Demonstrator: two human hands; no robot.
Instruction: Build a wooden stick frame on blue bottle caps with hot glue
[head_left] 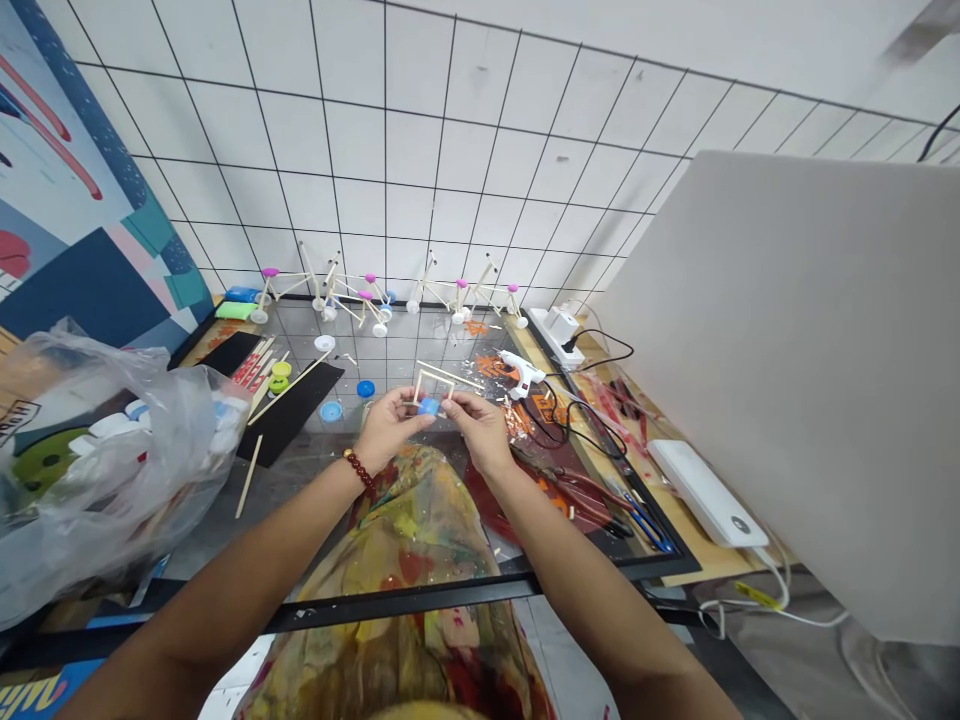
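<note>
My left hand (pixel 390 425) and my right hand (pixel 480 425) meet over the middle of the glass table (pixel 315 470). Between their pinched fingers is a blue bottle cap (pixel 429 406) joined to a small frame of thin wooden sticks (pixel 439 380) that rises behind the fingers. The left wrist wears a dark red bead bracelet (pixel 360 468). Both hands have their fingers closed on this cap-and-stick piece.
Several finished stick models with pink and white caps (pixel 375 295) line the tiled wall. A white glue gun (pixel 521 372) with its black cord lies right of the hands. Loose caps (pixel 330 410), sticks, a black sheet (pixel 292 410), a plastic bag (pixel 97 450), pliers (pixel 592 495), a power bank (pixel 705 490) and a white board (pixel 810 380) surround them.
</note>
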